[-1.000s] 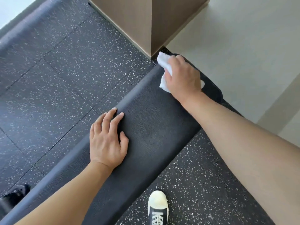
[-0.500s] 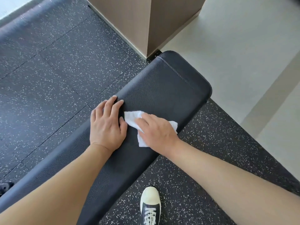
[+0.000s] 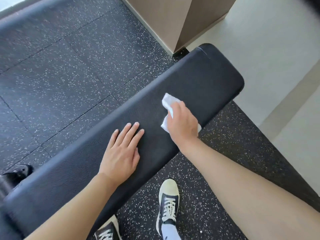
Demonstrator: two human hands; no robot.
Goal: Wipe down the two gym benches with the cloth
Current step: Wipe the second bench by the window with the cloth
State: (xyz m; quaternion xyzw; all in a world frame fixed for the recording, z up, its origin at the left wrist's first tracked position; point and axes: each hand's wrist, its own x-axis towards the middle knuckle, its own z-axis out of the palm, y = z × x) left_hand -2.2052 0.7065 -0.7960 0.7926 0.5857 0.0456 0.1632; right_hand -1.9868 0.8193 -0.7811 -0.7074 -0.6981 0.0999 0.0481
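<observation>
A black padded gym bench (image 3: 204, 78) runs diagonally from the lower left to the upper right. My right hand (image 3: 182, 126) presses a crumpled white cloth (image 3: 168, 102) onto the pad, near its right edge; most of the cloth is hidden under the palm. My left hand (image 3: 122, 154) lies flat on the pad just left of it, fingers straight and together, holding nothing. Only one bench is in view.
Speckled black rubber flooring (image 3: 69, 66) surrounds the bench. A wood-clad pillar (image 3: 173, 18) stands beyond the bench's far end, beside pale floor tile (image 3: 277, 49). My two sneakers (image 3: 168, 203) stand by the bench's near side. A dark bench-frame part (image 3: 15, 174) shows at left.
My right hand swept the cloth from the bench's far end back toward my left hand, then out again to the right. My left hand's fingers straightened and slid slightly onto the pad.
</observation>
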